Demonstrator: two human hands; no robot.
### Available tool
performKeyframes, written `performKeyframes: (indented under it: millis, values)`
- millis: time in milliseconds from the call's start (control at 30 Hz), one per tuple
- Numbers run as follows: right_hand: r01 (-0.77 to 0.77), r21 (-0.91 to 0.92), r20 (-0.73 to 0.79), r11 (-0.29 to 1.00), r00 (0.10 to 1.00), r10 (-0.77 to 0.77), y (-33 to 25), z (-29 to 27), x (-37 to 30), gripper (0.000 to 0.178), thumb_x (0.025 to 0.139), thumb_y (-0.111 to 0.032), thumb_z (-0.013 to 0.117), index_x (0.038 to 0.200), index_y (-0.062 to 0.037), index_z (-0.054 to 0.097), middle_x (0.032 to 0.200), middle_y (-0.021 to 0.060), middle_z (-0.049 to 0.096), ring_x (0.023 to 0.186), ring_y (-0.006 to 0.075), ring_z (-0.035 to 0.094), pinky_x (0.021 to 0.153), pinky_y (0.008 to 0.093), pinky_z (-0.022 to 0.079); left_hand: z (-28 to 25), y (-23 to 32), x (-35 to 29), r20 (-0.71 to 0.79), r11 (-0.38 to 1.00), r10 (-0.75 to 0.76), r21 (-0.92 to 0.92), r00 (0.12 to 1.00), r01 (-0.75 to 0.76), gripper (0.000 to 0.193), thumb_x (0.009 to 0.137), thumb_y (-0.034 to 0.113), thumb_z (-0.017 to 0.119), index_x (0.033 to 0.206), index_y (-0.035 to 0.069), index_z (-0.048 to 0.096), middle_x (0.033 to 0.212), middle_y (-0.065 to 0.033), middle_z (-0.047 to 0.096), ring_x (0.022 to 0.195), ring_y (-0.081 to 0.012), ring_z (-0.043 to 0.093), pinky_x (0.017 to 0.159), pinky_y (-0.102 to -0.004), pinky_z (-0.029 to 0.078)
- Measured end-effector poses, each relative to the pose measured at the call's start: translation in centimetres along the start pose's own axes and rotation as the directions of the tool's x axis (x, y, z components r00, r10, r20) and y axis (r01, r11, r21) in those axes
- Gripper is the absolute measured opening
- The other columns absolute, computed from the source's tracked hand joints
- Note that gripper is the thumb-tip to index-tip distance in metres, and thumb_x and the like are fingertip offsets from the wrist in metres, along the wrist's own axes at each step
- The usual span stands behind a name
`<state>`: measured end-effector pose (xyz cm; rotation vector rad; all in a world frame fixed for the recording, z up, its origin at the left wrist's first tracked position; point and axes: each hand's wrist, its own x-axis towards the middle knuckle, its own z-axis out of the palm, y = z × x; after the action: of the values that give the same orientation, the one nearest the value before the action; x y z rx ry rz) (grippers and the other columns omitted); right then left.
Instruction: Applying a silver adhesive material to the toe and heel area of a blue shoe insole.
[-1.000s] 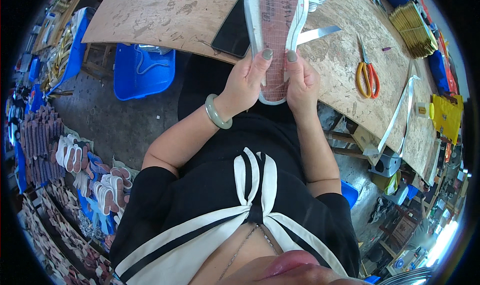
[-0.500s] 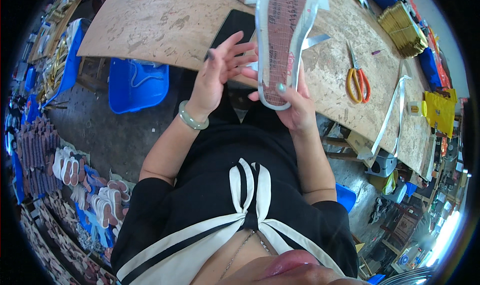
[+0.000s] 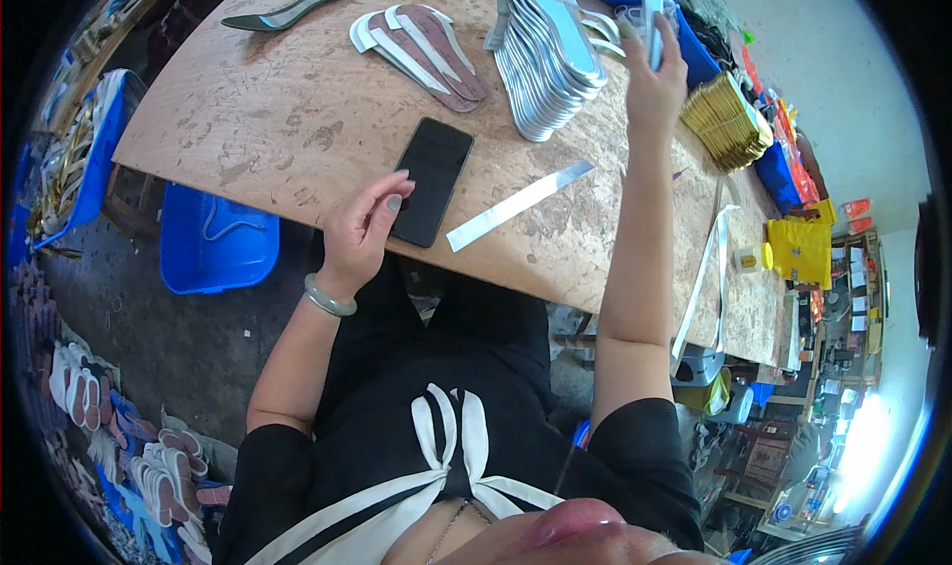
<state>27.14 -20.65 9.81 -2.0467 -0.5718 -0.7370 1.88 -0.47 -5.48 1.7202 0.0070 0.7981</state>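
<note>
My right hand [image 3: 655,74] reaches to the far right of the table, its fingers closed around a shoe insole [image 3: 652,14] seen edge-on, pale blue and white. Just left of it stands a fanned stack of silver-edged insoles [image 3: 551,64] with a light blue top. By the near table edge, my left hand [image 3: 359,230] is empty, fingers loosely bent and thumb slightly apart, beside a black phone [image 3: 433,180]. A silver strip [image 3: 521,206] lies between the phone and my right forearm.
Brown insole pieces with white straps [image 3: 421,54] and a dark curved sole [image 3: 290,9] lie farther back. Gold pieces [image 3: 727,119] are stacked at right, near a yellow bag [image 3: 800,251] and small jar [image 3: 754,257]. A blue bin [image 3: 219,243] stands below the table's left edge.
My right hand has carried the insole from in front of me to the far right. My left hand has come down beside the phone. The view has shifted, and the scissors no longer show.
</note>
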Motion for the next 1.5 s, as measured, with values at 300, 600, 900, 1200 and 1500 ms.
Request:
performKeyframes:
  millis: [300,600,900,1200,1500]
  values:
    - [0.16,-0.608,0.339,0.778,0.938,0.072,-0.4,7.1,-0.6,0.067,0.081,-0.055,0.059,0.129,-0.0099,0.051,0.116,0.0268,0.052,0.11,0.0398,0.051,0.09,0.0453,0.044,-1.0,0.1,0.1,0.124,0.994,-0.098,-0.028,0.987,0.102,0.025,0.094,0.006,0.05,0.116,-0.003,0.057,0.102,-0.0116,0.065,0.094,-0.0164,0.062,0.085,-0.0275,0.049]
    - [0.292,-0.443,0.151,0.848,0.956,-0.25,1.5,5.5,-2.3,0.059,0.079,-0.05,0.063,0.121,-0.0088,0.057,0.125,0.0209,0.051,0.112,0.0383,0.051,0.092,0.0509,0.04,-0.7,0.6,0.0,0.158,0.99,-0.097,-0.087,0.983,0.111,0.022,0.091,0.006,0.052,0.11,0.0,0.061,0.105,-0.0131,0.065,0.094,-0.0176,0.063,0.08,-0.0273,0.048]
    - [0.288,-0.014,0.116,0.957,0.952,-0.285,1.3,-0.9,-11.2,0.027,0.079,-0.013,0.069,0.105,-0.0056,0.066,0.113,0.0119,0.061,0.107,0.0278,0.058,0.092,0.0344,0.045,3.2,15.5,-0.3,0.066,0.133,0.484,-0.991,0.872,0.001,0.048,0.08,0.042,0.07,0.102,0.012,0.041,0.121,-0.0144,0.058,0.116,-0.0299,0.053,0.086,-0.0547,0.042]
    - [0.055,-0.077,0.2,0.995,0.979,-0.038,5.4,-7.0,-18.6,0.023,0.082,-0.011,0.066,0.104,-0.005,0.067,0.116,0.0104,0.062,0.109,0.0232,0.058,0.092,0.0325,0.045,2.0,18.2,-3.2,0.301,0.374,0.387,-0.915,0.872,0.149,0.048,0.08,0.042,0.069,0.102,0.011,0.039,0.118,-0.0172,0.059,0.113,-0.0331,0.055,0.087,-0.0556,0.042]
    - [-0.084,-0.291,0.047,0.953,0.994,0.102,11.6,-15.8,-19.5,0.023,0.085,-0.012,0.06,0.106,-0.0065,0.068,0.113,0.0102,0.061,0.103,0.0209,0.06,0.088,0.033,0.047,5.2,18.7,-2.3,0.509,0.353,0.521,-0.859,0.685,0.37,0.049,0.081,0.043,0.068,0.102,0.01,0.038,0.115,-0.0204,0.06,0.11,-0.0368,0.057,0.087,-0.0566,0.043]
